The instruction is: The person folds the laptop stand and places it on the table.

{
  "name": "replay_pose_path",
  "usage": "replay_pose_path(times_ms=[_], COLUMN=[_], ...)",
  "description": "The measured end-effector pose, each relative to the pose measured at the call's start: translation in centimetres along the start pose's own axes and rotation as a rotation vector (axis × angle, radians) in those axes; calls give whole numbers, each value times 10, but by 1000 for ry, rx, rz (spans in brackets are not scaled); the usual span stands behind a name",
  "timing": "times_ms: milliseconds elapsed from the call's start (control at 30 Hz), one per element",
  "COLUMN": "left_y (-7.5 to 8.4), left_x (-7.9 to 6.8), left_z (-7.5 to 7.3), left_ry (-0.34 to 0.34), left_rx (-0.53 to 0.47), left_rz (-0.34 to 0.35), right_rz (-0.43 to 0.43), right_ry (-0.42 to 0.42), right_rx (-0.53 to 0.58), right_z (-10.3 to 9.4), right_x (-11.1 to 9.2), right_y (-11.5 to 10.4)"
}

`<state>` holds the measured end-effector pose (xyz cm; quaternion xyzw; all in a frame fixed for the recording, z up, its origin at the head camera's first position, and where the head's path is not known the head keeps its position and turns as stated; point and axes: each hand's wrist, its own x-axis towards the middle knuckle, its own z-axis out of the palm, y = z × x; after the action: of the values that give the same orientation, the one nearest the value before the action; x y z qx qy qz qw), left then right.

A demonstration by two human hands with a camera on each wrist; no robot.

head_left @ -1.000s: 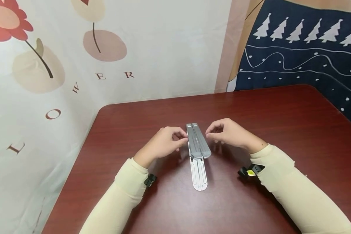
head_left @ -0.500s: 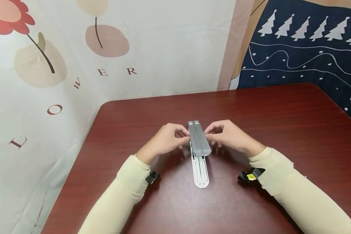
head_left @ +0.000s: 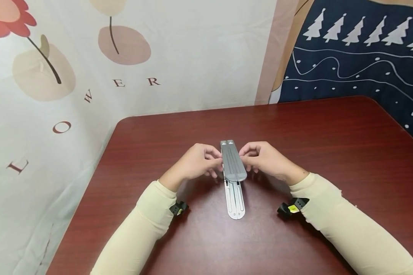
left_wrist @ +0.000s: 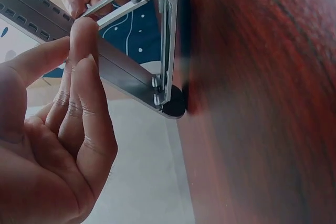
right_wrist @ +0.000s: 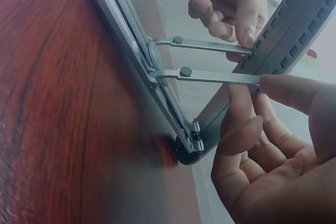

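A folding laptop stand (head_left: pixel 234 164) stands mid-table, its two halves lying side by side. The slotted upper bars (right_wrist: pixel 283 30) are raised at an angle above the silver base (head_left: pixel 235 202), joined at the far hinge. Two thin support struts (right_wrist: pixel 215 77) bridge base and bars. My left hand (head_left: pixel 203 162) holds the stand's left side, fingertips at a strut's upper end by the slots. On the other side, my right hand (head_left: pixel 266 158) pinches the end of the nearer strut (right_wrist: pixel 236 78) against the slotted bar. The strut tips are partly hidden by fingers.
The reddish-brown table (head_left: pixel 172 133) has rounded far corners. A pale printed cloth (head_left: pixel 192 57) hangs behind and to the left, a dark blue one (head_left: pixel 347 65) with white trees at the right. Each wrist wears a black strapped camera (head_left: pixel 289 208).
My right hand has moved left from beside the stand and now touches it. The left hand has stayed at the left side. The raised bars look nearly unchanged, now drawn together side by side.
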<state>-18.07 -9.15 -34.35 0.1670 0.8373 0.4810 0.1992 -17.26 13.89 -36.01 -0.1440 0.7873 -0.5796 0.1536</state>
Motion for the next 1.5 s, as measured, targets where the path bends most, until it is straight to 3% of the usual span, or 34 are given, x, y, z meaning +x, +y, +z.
replay_pose_path(times_ms=[200, 567, 1100, 1500], left_y=[0, 1, 0, -1], left_x=[1, 2, 4, 5], left_z=[1, 1, 2, 4], left_ry=[25, 18, 48, 73], left_rx=[14, -82, -25, -37], left_rz=[-5, -52, -48, -63], right_rz=[-14, -17, -16, -13], right_ry=[11, 7, 33, 54], right_rx=[11, 52, 20, -20], right_z=[3, 5, 6, 7], right_x=[-1, -1, 2, 7], right_y=[-2, -4, -2, 0])
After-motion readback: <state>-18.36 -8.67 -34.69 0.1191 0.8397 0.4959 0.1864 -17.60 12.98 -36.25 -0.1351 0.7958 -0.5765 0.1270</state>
